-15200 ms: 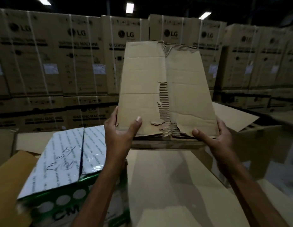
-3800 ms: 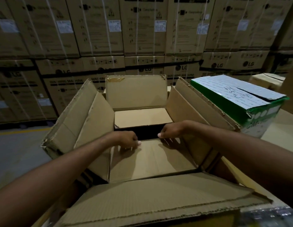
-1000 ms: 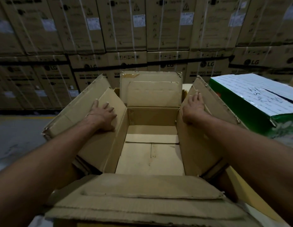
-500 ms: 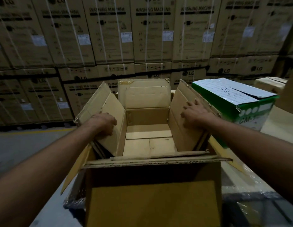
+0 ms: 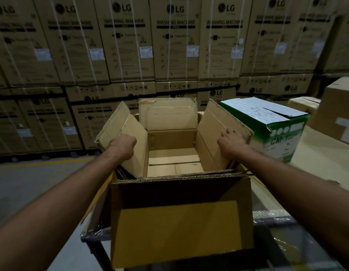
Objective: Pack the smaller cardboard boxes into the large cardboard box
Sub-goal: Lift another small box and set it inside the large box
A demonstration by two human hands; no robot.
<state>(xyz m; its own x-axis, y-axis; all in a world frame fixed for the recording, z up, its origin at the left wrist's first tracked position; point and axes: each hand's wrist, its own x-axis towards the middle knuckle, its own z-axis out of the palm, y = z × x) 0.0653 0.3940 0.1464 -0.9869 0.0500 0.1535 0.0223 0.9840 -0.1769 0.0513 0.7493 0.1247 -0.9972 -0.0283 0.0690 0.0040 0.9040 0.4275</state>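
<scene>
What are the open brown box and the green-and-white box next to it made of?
Open brown box: corrugated cardboard, matte and unprinted; wavy fluting shows along its near flap edge. Green-and-white box: probably printed cardboard, slightly glossy; its white top catches light.

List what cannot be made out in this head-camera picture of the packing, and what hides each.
Head view: fingers of the left hand, tucked behind its knuckles; its hold on the left flap is unclear.
Head view: the near floor of the large cardboard box, hidden by its front wall.
Head view: handwriting on the green-and-white box, too small and blurred.
</scene>
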